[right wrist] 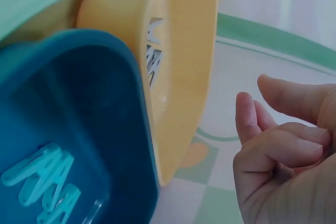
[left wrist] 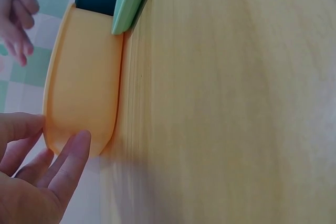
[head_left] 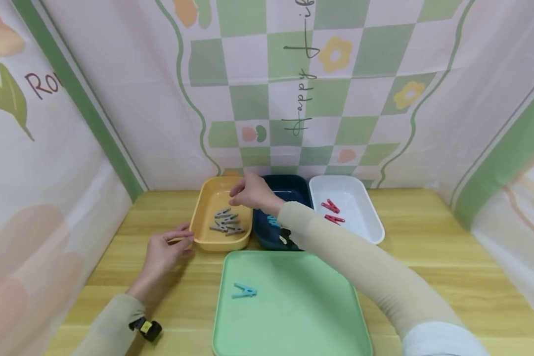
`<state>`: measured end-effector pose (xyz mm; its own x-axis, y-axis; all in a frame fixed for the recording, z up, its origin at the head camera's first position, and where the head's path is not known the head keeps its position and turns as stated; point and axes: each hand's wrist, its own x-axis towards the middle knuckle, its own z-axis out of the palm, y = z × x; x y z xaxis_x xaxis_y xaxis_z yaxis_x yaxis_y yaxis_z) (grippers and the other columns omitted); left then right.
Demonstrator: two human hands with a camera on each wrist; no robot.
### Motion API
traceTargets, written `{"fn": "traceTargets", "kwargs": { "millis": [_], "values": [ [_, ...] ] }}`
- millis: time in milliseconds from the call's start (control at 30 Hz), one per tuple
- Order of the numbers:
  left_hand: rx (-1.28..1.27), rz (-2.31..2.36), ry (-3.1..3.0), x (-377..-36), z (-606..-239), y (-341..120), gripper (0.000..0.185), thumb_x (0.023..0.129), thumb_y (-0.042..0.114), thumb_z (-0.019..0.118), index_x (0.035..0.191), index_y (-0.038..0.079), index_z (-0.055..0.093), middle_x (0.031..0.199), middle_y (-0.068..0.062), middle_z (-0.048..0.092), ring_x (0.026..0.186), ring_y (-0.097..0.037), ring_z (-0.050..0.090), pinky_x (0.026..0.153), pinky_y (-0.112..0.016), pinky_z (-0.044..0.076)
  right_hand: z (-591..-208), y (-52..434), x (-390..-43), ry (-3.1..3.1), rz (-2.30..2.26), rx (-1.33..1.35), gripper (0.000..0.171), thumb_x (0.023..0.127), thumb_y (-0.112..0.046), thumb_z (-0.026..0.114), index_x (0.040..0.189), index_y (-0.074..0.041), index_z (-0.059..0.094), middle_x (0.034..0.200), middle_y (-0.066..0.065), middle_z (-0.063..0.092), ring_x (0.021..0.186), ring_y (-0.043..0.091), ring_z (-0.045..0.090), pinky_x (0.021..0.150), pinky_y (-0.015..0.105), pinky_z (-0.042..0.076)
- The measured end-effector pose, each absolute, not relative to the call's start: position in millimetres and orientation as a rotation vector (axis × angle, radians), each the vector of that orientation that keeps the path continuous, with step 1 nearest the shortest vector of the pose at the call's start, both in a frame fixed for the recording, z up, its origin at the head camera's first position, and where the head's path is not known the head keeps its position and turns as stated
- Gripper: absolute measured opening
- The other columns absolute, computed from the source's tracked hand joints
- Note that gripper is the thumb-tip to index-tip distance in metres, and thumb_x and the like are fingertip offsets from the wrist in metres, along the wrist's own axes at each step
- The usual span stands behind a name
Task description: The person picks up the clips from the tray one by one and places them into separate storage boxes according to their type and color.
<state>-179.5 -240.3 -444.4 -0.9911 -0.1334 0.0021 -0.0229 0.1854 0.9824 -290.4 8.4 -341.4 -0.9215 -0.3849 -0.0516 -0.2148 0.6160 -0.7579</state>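
A yellow tray (head_left: pixel 213 198) holds several grey clothespins (head_left: pixel 226 223). My left hand (head_left: pixel 184 235) rests on the table with straight fingers touching the tray's near left corner (left wrist: pixel 84 77). My right hand (head_left: pixel 235 197) hovers over the yellow tray's far side with loosely curled fingers that hold nothing; the right wrist view shows the same of this hand (right wrist: pixel 254 93). To the right of the yellow tray stands a dark blue tray (head_left: pixel 289 185) with light blue clothespins (right wrist: pixel 44 177). One light blue clothespin (head_left: pixel 244 290) lies on the green tray (head_left: pixel 293 316).
A white tray (head_left: pixel 360 217) at the back right holds two red clothespins (head_left: pixel 331 206). The wooden table (head_left: pixel 427 247) is ringed by patterned cloth walls on the left, back and right. The green tray sits at the front middle.
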Motion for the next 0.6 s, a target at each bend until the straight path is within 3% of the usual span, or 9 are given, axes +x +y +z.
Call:
{"fn": "traceTargets", "kwargs": {
  "millis": [333,600],
  "values": [
    [0.164,-1.968,-2.344,-179.5,-445.9,-241.4,0.023,0.097,-0.006,0.071,0.118,-0.015,0.070,0.153,-0.020,0.053,0.112,-0.032,0.072,0.086,-0.042,0.067,-335.1,43.4,-246.9,2.517,-1.263,-0.666,0.010,0.093,-0.011,0.083,0.103,-0.008,0.080,0.093,-0.001,0.076,0.087,0.016,0.070,0.082,0.030,0.064],
    [0.173,-1.970,-2.351,-180.2,-446.3,-241.3,0.025,0.097,-0.006,0.072,0.120,-0.015,0.069,0.154,-0.020,0.053,0.114,-0.033,0.071,0.086,-0.041,0.067,-338.5,68.0,-215.7,2.516,-1.320,-0.764,0.010,0.094,-0.013,0.082,0.104,-0.010,0.081,0.093,-0.005,0.076,0.088,0.014,0.068,0.084,0.032,0.062]
  ]
}}
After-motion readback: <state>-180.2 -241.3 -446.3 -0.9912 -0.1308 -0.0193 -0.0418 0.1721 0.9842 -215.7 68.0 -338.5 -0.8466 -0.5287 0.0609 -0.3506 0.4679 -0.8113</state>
